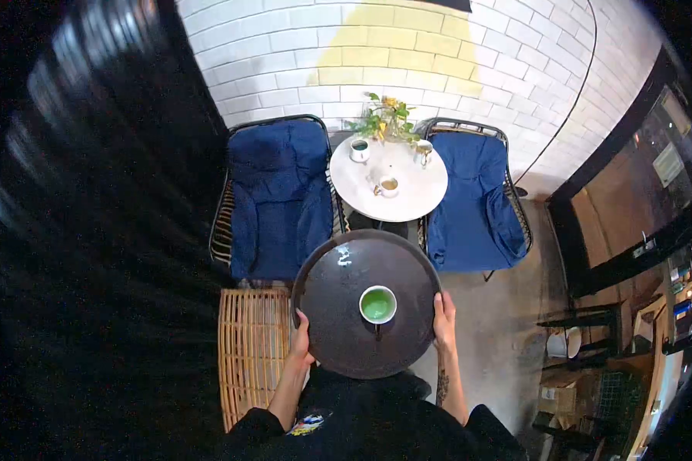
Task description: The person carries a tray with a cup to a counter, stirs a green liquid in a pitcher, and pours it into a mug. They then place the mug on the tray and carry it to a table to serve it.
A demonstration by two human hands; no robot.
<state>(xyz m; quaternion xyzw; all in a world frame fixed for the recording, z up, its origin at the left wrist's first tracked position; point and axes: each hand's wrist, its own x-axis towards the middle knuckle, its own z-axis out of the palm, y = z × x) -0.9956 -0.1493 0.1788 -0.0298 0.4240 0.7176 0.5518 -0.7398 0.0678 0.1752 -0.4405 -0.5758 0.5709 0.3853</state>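
Tray [334, 284] clasped by left hand [301, 339] and right hand [444, 316]; beyond, white table [411, 192], blue chairs [273, 192], tiled wall [284, 61]

Round table [417, 194] ahead between two blue chairs [273, 192]; open floor [507, 323] rightward.

tray [338, 307]: round, dark
on tray: green drink cup [377, 304], just 3 o'clock of centre
table [415, 196]: round, white
on table: flowers [384, 115] at 12 o'clock; far-left cup [359, 149] at 10; far-right cup [424, 151] at 2; middle cup [387, 186] near centre

Black long-sleeved top [377, 430], sleeves pushed up; a colourful patch [309, 422] at lower centre; dark tattoo [441, 384] on the forearm below the right hand [444, 316].
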